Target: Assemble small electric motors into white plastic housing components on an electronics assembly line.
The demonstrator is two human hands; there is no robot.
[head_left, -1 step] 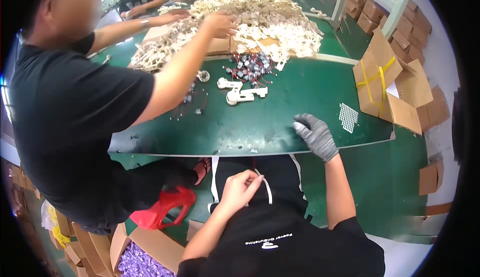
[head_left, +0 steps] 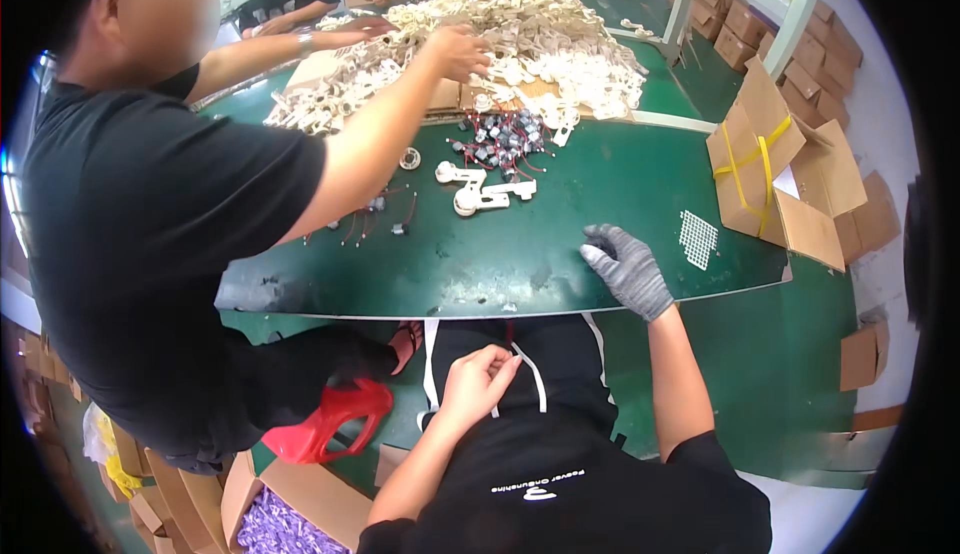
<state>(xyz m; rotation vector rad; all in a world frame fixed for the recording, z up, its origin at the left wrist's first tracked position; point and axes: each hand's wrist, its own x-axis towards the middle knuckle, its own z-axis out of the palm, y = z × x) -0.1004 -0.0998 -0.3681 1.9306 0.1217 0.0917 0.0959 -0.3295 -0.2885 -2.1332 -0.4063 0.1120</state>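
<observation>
My left hand is bare and held over my lap, its fingers curled together beside a white drawstring. Whether anything is pinched there is hidden. On my right hand is a grey knitted glove. It is at the near part of the green table, fingers bent toward the thumb around a dark patch too small to name. Two white plastic parts with round ends lie farther in. Behind them is a pile of small dark components with red wires. A white perforated grid lies right of my gloved hand.
A large heap of cream plastic parts covers the table's far side. At left a co-worker reaches into it, near a red stool. An open carton stands at right; another box holds purple pieces. Others sit beyond.
The co-worker's arms have shifted slightly right over the heap, uncovering more wired components at left. My right hand has turned a little; my left hand stays nearly in place.
</observation>
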